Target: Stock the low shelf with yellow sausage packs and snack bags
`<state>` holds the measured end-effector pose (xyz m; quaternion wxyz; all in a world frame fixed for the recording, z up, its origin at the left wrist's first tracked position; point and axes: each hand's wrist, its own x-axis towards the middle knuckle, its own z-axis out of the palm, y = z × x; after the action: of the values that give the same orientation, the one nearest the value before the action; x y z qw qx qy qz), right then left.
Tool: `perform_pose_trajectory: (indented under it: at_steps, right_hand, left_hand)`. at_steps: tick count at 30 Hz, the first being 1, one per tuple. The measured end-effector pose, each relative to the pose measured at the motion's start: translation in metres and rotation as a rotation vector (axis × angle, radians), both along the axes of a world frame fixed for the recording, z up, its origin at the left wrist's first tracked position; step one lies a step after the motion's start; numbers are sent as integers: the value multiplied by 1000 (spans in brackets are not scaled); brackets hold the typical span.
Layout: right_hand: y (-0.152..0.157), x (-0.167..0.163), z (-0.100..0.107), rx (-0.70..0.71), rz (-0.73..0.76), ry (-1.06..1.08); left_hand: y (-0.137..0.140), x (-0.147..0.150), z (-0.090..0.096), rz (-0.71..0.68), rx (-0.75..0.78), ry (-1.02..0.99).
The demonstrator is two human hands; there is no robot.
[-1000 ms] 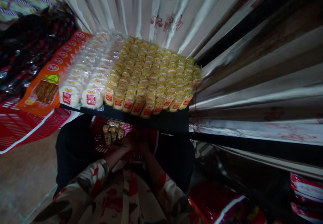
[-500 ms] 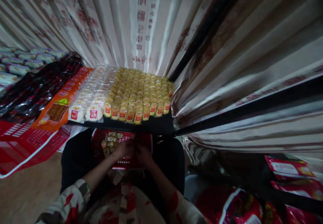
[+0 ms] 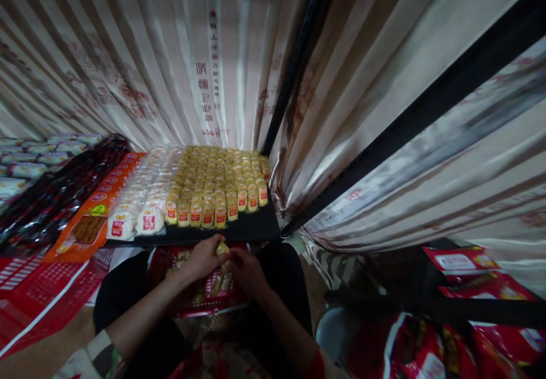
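My left hand (image 3: 205, 260) pinches a small yellow wrapped snack (image 3: 222, 248) just below the shelf's front edge. Close beside it, my right hand (image 3: 248, 274) has its fingers curled near the same snack; whether it holds anything is too dark to see. Both hands are over a red basket (image 3: 200, 312) on my lap, where several more wrapped snacks (image 3: 222, 282) lie, partly hidden by my hands. Directly ahead, rows of yellow wrapped snacks (image 3: 207, 191) stand on the black shelf (image 3: 251, 225).
Left of the yellow rows are white round packets (image 3: 149, 221), an orange bag (image 3: 81, 228) and dark shiny packs (image 3: 63, 180). A larger red basket (image 3: 46, 299) is at lower left. Pleated curtains (image 3: 162, 71) hang behind; red packages (image 3: 426, 347) lie at lower right beside a dark bar (image 3: 469, 305).
My hands have risen out of the basket toward the shelf edge, and a yellow snack now shows in my left fingers. The view has tilted up, so the shelf sits lower.
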<state>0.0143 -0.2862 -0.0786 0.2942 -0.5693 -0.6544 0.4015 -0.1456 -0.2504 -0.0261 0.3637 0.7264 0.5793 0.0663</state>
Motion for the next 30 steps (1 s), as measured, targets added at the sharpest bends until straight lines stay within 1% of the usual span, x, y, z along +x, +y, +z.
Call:
perform_pose_trajectory:
  at_steps: [3, 7, 9, 12, 13, 15, 17, 19, 22, 26, 30]
  right_hand:
    - [12, 4, 11, 102, -67, 94]
    - [38, 9, 28, 211, -160, 122]
    - [54, 12, 34, 284, -234, 117]
    - [82, 19, 37, 402, -409, 88]
    - [91, 22, 35, 419, -468, 78]
    - [110, 30, 29, 395, -554, 69]
    - [128, 37, 21, 325, -591, 76]
    - [141, 42, 14, 265, -597, 92]
    - [154, 45, 7, 222, -595, 101]
    - [159, 46, 0, 244, -591, 97]
    - [155, 44, -2, 275, -575, 78]
  left_hand:
    - [17, 6, 24, -28, 101, -20]
    - [47, 20, 53, -58, 215, 2]
    - [63, 30, 66, -66, 285, 32]
    - [89, 46, 81, -58, 367, 31]
    - [98, 51, 86, -49, 390, 18]
    - [116, 63, 92, -34, 439, -12]
    - [135, 75, 94, -25, 487, -43]
    - [153, 88, 92, -20, 510, -60]
    - [176, 110, 88, -23, 511, -57]
    - [196, 137, 81, -57, 503, -39]
    - [211, 155, 70, -110, 502, 49]
